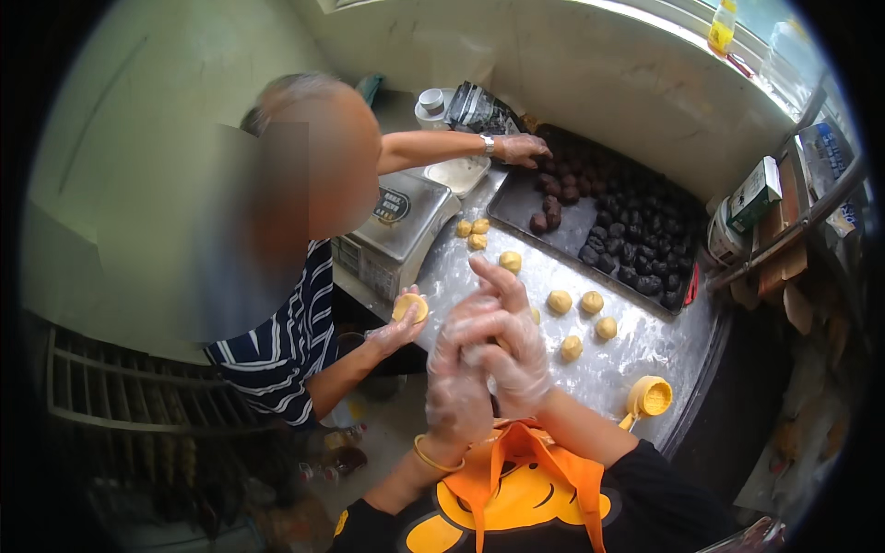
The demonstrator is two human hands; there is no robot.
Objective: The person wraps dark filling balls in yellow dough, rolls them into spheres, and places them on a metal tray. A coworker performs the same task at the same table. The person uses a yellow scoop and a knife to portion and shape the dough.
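My left hand (458, 387) and my right hand (517, 359), both in clear plastic gloves, are pressed together above the near edge of the metal table. The right fingers fold over the left palm. A small yellowish patch shows between them, but the fingers hide most of whatever is there. Just beyond lie loose yellow dough balls, among them one at the front (571, 348) and one farther back (510, 262). Another ball is partly covered by my right hand. To the right, a yellow cup with a handle (650, 397) lies tipped, yellow residue inside.
At left, a co-worker's gloved hand (408, 319) holds a flattened dough round (411, 309); the other hand (523, 149) reaches over a dark tray (572, 257) of brown and black balls. A weighing scale (404, 211) and a white tub (460, 173) stand beside them. Shelving (767, 252) borders the right.
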